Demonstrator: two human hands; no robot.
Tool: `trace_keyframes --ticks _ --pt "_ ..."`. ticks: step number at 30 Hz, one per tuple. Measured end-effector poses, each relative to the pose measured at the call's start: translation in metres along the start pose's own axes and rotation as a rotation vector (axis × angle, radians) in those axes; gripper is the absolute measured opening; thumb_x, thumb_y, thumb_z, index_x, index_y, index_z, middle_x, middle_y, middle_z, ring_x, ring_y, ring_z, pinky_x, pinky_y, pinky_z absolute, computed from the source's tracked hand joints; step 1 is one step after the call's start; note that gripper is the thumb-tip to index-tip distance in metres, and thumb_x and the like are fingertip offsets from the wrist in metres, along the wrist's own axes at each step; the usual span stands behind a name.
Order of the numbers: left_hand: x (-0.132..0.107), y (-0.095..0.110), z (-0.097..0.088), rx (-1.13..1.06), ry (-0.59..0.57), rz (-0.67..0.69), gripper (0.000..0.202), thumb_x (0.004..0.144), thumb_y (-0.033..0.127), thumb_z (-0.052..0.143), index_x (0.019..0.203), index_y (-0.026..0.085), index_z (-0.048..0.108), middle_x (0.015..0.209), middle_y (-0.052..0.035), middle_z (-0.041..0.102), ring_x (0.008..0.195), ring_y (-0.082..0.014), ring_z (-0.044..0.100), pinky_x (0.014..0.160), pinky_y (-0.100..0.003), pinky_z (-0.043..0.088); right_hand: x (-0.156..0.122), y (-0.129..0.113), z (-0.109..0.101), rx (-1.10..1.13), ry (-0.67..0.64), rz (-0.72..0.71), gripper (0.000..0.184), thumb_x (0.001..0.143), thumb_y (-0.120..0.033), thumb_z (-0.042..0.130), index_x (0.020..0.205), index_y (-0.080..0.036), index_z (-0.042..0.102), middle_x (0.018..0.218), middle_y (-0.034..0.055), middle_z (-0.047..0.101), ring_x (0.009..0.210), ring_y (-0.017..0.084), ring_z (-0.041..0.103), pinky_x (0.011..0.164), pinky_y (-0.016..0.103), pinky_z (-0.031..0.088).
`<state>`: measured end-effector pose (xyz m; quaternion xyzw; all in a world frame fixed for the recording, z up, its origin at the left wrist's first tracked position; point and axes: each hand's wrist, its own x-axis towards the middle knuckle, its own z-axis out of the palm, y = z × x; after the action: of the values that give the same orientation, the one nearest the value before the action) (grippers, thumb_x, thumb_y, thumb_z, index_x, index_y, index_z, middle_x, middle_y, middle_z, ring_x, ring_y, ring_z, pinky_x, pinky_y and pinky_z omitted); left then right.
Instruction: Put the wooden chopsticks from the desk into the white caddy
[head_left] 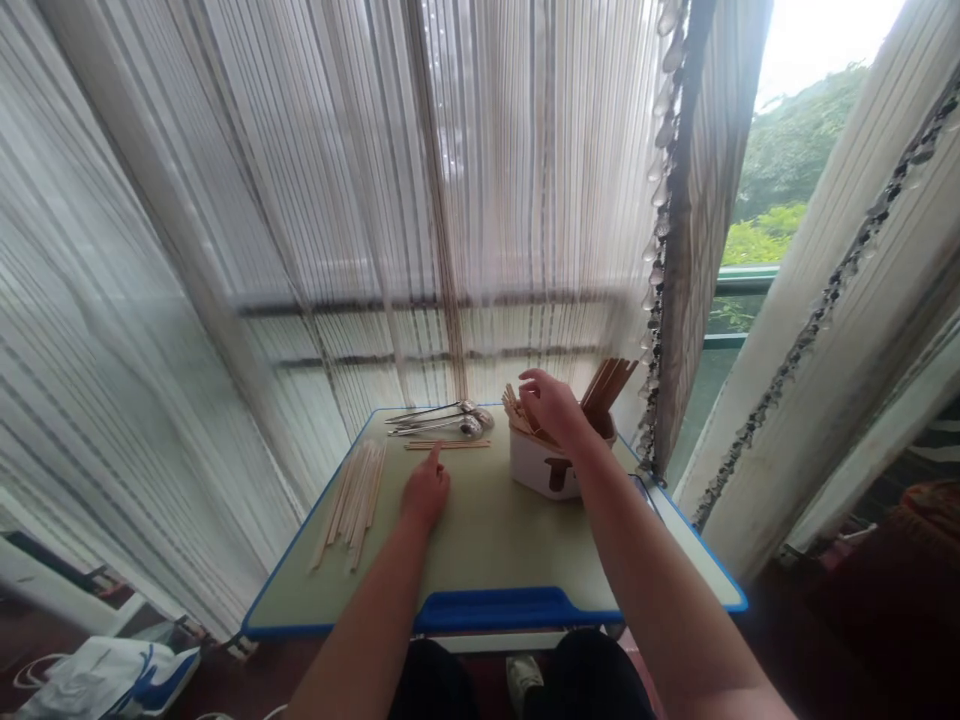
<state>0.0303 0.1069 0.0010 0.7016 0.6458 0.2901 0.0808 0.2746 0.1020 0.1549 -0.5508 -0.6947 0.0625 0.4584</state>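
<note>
**Fingers (534, 380) curling over a white caddy (541, 465) while a left index stretches toward two chopsticks (448, 445)**

And we're watching the right hand (551, 405) hanging over the caddy's rim at centre right, its fingers spread and curved, gripping nothing that can be seen! Over on the left, the left hand (425, 490) is resting on the board, index extended, other fingers curling under, holding nothing. That fingertip is landing right by the two loose chopsticks, though contact is hard to call.

Edges now: a pale green board (480, 540) is sitting on a blue rim (495, 610), with a cut-out handle along the front edge. The caddy is standing close to the right edge, and a long stretch of green lies between it and the left hand.

Counting up: three metal spoons (427, 418) are lying side by side at the far edge, their rounded bowls shining. A fan of pale wooden sticks (352, 500) is spreading near the left edge, too overlapped to count. The caddy is holding a cluster of pale sticks (519, 410) and a bunch of darker, flat-sided chopsticks (607, 390). Striped sheer curtains (300, 180) are hanging behind everything, and a window (795, 170) is showing greenery at upper right.
</note>
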Motion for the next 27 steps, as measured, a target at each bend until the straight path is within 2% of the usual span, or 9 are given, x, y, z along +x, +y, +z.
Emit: trace_keyframes --ticks 7,12,13,16,18,21,23,25,27 --pt "0.001 -0.001 0.001 0.001 -0.003 0.015 0.051 0.082 0.02 0.043 0.133 0.021 0.04 0.097 -0.0058 0.064 0.09 -0.0161 0.057 0.08 -0.024 0.039 -0.001 -0.006 -0.003 0.057 0.065 -0.054 0.017 0.079 -0.017 0.05 0.082 -0.019 0.066 0.083 0.0039 0.07 0.078 0.016 0.064 0.077 0.03 0.047" --pt "0.0 0.002 -0.003 -0.007 0.024 -0.027 0.047 0.083 0.021 0.044 0.129 0.02 0.042 0.098 -0.006 0.065 0.089 -0.016 0.058 0.078 -0.024 0.04 -0.034 -0.037 0.0 0.158 0.33 -0.124 0.025 0.082 -0.02 0.044 0.098 -0.018 0.063 0.1 0.0076 0.066 0.086 0.017 0.062 0.075 0.03 0.049" --pt "-0.001 0.003 -0.005 0.013 0.035 -0.065 0.045 0.083 0.022 0.043 0.128 0.019 0.043 0.1 -0.0067 0.065 0.09 -0.0165 0.058 0.078 -0.025 0.04 -0.041 -0.045 0.002 0.163 0.276 -0.188 0.025 0.084 -0.021 0.044 0.099 -0.02 0.063 0.101 0.007 0.066 0.086 0.017 0.062 0.076 0.03 0.049" --pt "-0.003 0.006 -0.01 0.118 0.071 -0.222 0.039 0.085 0.023 0.039 0.123 0.017 0.048 0.102 -0.0099 0.064 0.092 -0.0195 0.059 0.079 -0.028 0.041 -0.057 -0.059 0.022 0.135 -0.103 -0.357 0.023 0.085 -0.022 0.044 0.097 -0.023 0.064 0.097 0.0035 0.067 0.087 0.016 0.062 0.08 0.03 0.048" --pt "-0.004 0.007 -0.012 0.183 0.098 -0.289 0.038 0.085 0.025 0.04 0.121 0.015 0.048 0.105 -0.0118 0.063 0.096 -0.0217 0.058 0.083 -0.031 0.04 -0.058 -0.054 0.049 0.077 -0.291 -0.346 0.025 0.085 -0.019 0.043 0.1 -0.022 0.064 0.098 0.0042 0.067 0.089 0.016 0.062 0.081 0.029 0.047" --pt "-0.005 0.008 -0.013 0.254 0.13 -0.332 0.042 0.082 0.028 0.045 0.121 0.013 0.047 0.114 -0.0144 0.059 0.106 -0.0253 0.053 0.09 -0.034 0.036 -0.054 -0.026 0.102 -0.097 -0.399 -0.25 0.036 0.082 -0.012 0.043 0.114 -0.015 0.058 0.114 0.0105 0.062 0.106 0.019 0.056 0.092 0.03 0.042" --pt "-0.004 0.008 -0.012 0.282 0.125 -0.354 0.044 0.082 0.029 0.045 0.122 0.012 0.046 0.118 -0.0168 0.056 0.111 -0.0276 0.05 0.092 -0.036 0.035 -0.055 -0.002 0.135 -0.262 -0.404 -0.214 0.044 0.081 -0.009 0.041 0.124 -0.011 0.051 0.131 0.0137 0.049 0.122 0.019 0.043 0.101 0.029 0.033" --pt "-0.004 0.009 -0.012 0.292 0.107 -0.367 0.044 0.082 0.029 0.044 0.122 0.01 0.046 0.119 -0.0188 0.054 0.112 -0.029 0.048 0.092 -0.038 0.034 -0.059 0.018 0.156 -0.301 -0.397 -0.188 0.046 0.083 -0.013 0.043 0.128 -0.008 0.047 0.138 0.0168 0.041 0.13 0.023 0.033 0.106 0.034 0.026" --pt "-0.003 0.011 -0.012 0.299 0.096 -0.372 0.044 0.082 0.029 0.043 0.122 0.01 0.046 0.119 -0.0196 0.054 0.112 -0.0297 0.048 0.091 -0.039 0.035 -0.064 0.03 0.166 -0.315 -0.408 -0.187 0.042 0.084 -0.022 0.047 0.123 -0.009 0.051 0.132 0.0168 0.047 0.127 0.025 0.036 0.106 0.035 0.025"
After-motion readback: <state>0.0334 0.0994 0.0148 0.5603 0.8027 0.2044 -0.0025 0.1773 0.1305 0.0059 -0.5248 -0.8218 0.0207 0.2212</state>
